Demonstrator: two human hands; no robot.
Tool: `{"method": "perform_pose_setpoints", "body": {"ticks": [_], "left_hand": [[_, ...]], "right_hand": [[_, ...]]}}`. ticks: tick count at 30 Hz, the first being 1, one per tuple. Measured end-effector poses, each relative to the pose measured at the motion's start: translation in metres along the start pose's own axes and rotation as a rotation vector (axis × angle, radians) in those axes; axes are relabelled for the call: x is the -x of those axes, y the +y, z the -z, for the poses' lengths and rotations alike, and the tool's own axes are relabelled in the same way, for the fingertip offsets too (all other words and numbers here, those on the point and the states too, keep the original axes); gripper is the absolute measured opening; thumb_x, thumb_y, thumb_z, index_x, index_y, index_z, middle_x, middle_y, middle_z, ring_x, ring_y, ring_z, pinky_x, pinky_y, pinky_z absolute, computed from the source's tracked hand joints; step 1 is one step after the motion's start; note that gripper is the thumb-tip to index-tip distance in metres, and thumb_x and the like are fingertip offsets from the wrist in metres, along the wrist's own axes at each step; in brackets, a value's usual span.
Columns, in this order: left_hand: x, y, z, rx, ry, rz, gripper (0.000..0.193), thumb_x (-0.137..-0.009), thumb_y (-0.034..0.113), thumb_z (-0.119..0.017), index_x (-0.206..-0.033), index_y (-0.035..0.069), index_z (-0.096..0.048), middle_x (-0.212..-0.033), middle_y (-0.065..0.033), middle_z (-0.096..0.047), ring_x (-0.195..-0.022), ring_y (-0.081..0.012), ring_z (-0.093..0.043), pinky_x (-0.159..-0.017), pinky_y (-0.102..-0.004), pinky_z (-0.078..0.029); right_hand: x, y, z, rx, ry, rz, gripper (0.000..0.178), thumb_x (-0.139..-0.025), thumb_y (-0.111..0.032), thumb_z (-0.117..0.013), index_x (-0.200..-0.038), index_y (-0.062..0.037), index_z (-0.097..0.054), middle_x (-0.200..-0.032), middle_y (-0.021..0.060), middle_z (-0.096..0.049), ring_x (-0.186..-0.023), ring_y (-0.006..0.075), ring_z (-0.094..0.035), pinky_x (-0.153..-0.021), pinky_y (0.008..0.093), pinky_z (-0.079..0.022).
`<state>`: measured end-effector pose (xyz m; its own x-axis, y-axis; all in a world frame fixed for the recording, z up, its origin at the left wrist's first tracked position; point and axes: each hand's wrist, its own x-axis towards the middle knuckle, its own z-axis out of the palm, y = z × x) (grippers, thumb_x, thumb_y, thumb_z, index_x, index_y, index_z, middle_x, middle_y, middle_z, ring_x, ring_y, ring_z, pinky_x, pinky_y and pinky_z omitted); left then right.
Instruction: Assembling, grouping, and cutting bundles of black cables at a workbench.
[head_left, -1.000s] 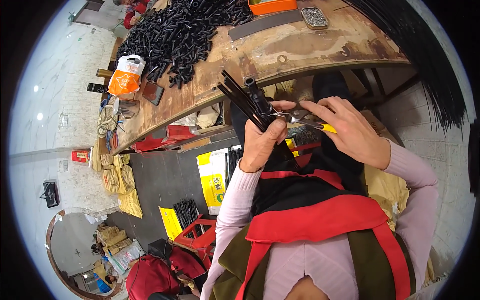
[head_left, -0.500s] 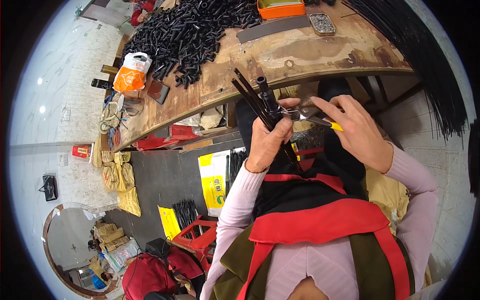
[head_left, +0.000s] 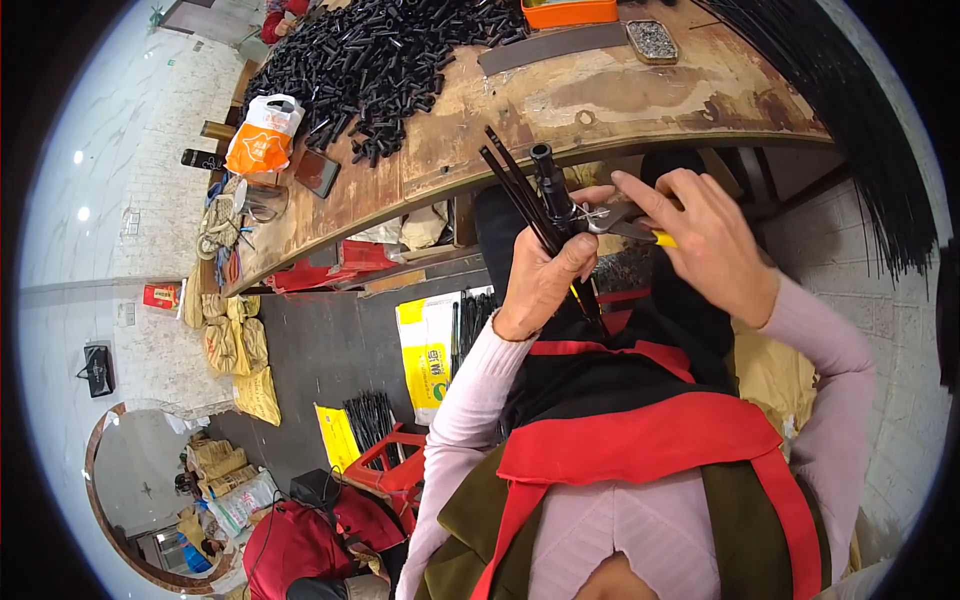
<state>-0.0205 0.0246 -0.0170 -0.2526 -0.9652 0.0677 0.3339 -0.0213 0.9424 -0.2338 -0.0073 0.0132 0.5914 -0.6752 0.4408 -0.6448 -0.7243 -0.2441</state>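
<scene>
My left hand point(head_left: 540, 282) is closed round a bundle of thin black rods point(head_left: 512, 190) and a thicker black tube point(head_left: 551, 185), all tilted with their upper ends away from me. Thin pale wire-like ends point(head_left: 594, 213) stick out from the tube's side, by my left fingertips. In my right hand point(head_left: 718, 238) is a pair of pliers point(head_left: 617, 218) with silver jaws and a yellow handle end. Their jaws are at the wire-like ends; whether they grip them is too small to tell. My right index finger stretches forward above the pliers.
Ahead stands a worn wooden bench point(head_left: 600, 100) with a heap of short black tubes point(head_left: 370, 60), an orange tray point(head_left: 570, 12), a small tin point(head_left: 652, 42) and a bag point(head_left: 265, 135). Long black rods point(head_left: 850, 110) overhang its right end. A red stool point(head_left: 400, 470) is at lower left.
The left hand with its rods and tube has shifted slightly to the right. The pliers have moved a little upward, and their jaws stay beside the tube.
</scene>
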Motion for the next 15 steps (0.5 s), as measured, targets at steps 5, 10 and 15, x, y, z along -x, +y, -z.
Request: {"method": "perform_pose_setpoints", "body": {"ticks": [5, 10, 15], "left_hand": [[0.003, 0.006, 0.003, 0.010, -0.075, 0.034, 0.055, -0.088, 0.031, -0.071, -0.128, -0.003, -0.054, -0.069, 0.0058, -0.049, -0.059, -0.0035, -0.041, -0.053, -0.0196, -0.032], [0.009, 0.010, 0.000, -0.042, -0.117, 0.112, 0.055, -0.086, 0.032, -0.073, -0.126, -0.001, -0.058, -0.076, 0.0052, -0.054, -0.061, -0.0025, -0.042, -0.054, -0.0187, -0.032], [0.001, 0.008, 0.004, -0.005, -0.073, 0.062, 0.058, -0.088, 0.033, -0.071, -0.130, -0.004, -0.054, -0.069, 0.0053, -0.051, -0.060, -0.0033, -0.042, -0.055, -0.0194, -0.032]], "right_hand": [[-0.026, 0.009, 0.058, -0.470, -0.585, -0.069, 0.051, -0.078, -0.012, -0.076, -0.123, -0.0057, -0.053, -0.065, 0.0050, -0.054, -0.056, 0.0176, -0.060, -0.053, 0.0320, -0.046], [-0.012, -0.008, 0.067, -0.693, -0.690, -0.269, 0.042, -0.079, -0.016, -0.075, -0.105, 0.0024, -0.049, -0.067, 0.0079, -0.056, -0.057, 0.0210, -0.061, -0.055, 0.0308, -0.050], [-0.007, 0.011, 0.054, -0.084, -0.221, 0.217, 0.047, -0.080, -0.015, -0.070, -0.118, 0.0021, -0.048, -0.092, 0.0126, -0.059, -0.076, 0.0300, -0.061, -0.064, 0.0356, -0.051]]}}
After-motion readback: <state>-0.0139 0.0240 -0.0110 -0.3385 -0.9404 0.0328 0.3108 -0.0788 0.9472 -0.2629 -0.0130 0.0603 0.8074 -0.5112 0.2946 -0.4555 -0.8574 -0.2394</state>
